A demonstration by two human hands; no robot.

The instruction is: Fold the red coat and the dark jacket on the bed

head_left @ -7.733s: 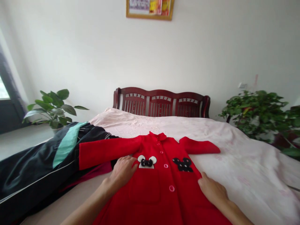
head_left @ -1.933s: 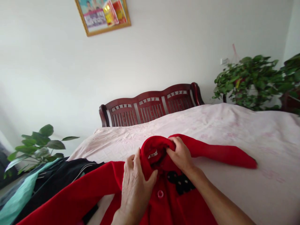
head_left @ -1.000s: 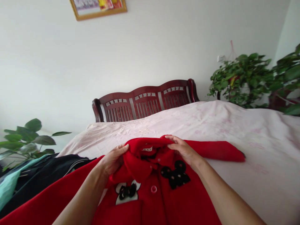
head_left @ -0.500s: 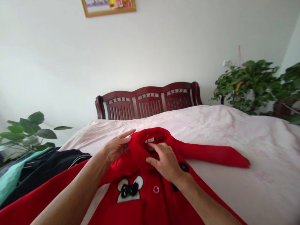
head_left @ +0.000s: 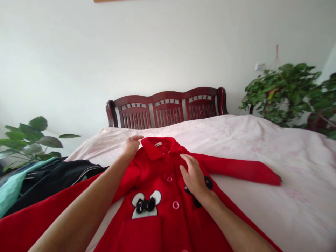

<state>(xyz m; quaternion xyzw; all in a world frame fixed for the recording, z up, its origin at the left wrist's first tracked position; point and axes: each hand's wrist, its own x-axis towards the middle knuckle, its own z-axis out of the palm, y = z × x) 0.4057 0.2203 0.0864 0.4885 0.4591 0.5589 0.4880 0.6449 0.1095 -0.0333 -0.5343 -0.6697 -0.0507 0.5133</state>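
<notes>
A small red coat (head_left: 162,196) lies front-up on the bed, buttoned, with a white mouse patch on one side of the chest and a black one on the other. Its collar (head_left: 157,148) lies flat at the far end, and the sleeves spread out to both sides. My left hand (head_left: 131,147) rests at the left edge of the collar, fingers together and extended. My right hand (head_left: 193,175) lies flat and open on the coat's chest, just right of the buttons, partly covering the black patch.
The bed carries a pale pink sheet (head_left: 262,147) and a dark wooden headboard (head_left: 168,108). A pile of dark and teal clothes (head_left: 39,182) lies at the left. Potted plants stand at the left (head_left: 28,140) and at the right (head_left: 288,94).
The raised collar has been laid flat. My left hand let go of it and slid to its left edge; my right hand moved from the collar down onto the chest, flattened.
</notes>
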